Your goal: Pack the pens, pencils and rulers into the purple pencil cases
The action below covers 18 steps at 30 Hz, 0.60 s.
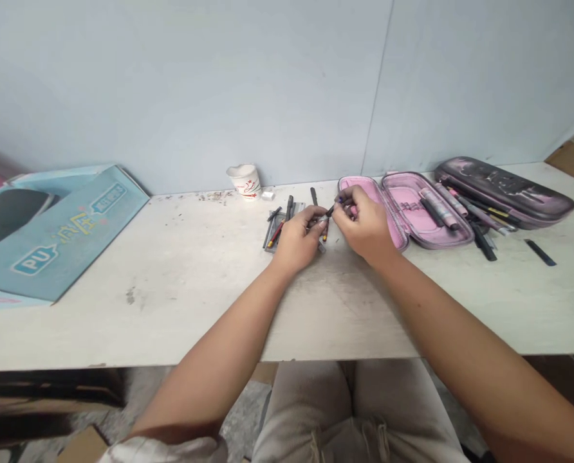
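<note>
Near the back of the white table, my left hand [298,238] and my right hand [367,222] meet with fingers closed. A short dark stick [330,211] runs between their fingertips; its exact kind is too small to tell. My left hand grips its lower end and the right pinches around its upper end. Under and beside my left hand lie several pens and pencils, among them a dark pen [289,207] and a red pencil [275,234]. Just right of my right hand, a pink-lined pencil case [426,239] lies unzipped and spread flat.
A white paper cup [245,182] stands by the wall beside a white eraser [268,195], with shavings to their left. A dark pencil case [509,190] and loose pens lie right; a dark strip [540,253] lies apart. A blue box [69,235] occupies the left.
</note>
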### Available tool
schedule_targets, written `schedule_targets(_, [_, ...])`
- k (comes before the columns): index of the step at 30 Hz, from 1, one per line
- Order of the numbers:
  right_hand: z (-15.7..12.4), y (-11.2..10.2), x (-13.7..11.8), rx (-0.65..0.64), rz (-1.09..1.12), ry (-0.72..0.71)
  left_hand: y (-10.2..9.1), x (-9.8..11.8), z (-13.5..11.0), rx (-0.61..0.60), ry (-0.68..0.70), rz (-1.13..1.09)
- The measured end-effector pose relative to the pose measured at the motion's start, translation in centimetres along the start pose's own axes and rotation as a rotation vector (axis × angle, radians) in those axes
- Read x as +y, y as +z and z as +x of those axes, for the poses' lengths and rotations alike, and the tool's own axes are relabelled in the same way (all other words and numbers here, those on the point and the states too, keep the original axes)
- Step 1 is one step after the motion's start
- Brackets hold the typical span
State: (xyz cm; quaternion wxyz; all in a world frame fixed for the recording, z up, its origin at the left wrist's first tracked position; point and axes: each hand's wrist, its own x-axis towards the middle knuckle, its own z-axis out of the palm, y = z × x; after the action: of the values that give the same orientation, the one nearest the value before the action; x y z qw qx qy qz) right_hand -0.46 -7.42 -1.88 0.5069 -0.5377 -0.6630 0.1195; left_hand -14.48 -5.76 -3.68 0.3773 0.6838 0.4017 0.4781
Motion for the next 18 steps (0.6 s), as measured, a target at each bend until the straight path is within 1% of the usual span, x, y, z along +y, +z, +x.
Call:
schedule_targets(3, [-0.2,0.6,-0.2,0.040,0.023,-0.080,0.3,-0.2,0.0,-0.033,-0.049,-0.125])
schedule_targets(6, [-0.4,1.3,-0.3,0.011,0.039,-0.123,0.4,-0.3,0.0,-0.036,-0.072,-0.226])
schedule_targets(8, [-0.5,1.8,-0.4,-0.057,0.034,-0.132,0.3,-0.4,-0.1,0.024,-0.048,-0.212])
schedule_targets(11, [-0.5,2.4,-0.6,-0.143,-0.006,-0.154,0.1,-0.7,-0.2,0.097,0.002,-0.099])
schedule_targets(13, [-0.4,2.6,-0.7,-0.165,-0.052,-0.174,0.1,-1.0,-0.2,0.097,0.024,-0.027])
schedule_targets(15, [-0.3,2.6,-0.8,-0.186,-0.089,-0.191,0.0,-1.2,-0.1,0.097,0.027,-0.005])
schedule_targets(18, [-0.3,2.3,-1.0,-0.200,-0.131,-0.190,-0.2,-1.1,0.3,0.137,-0.009,-0.071])
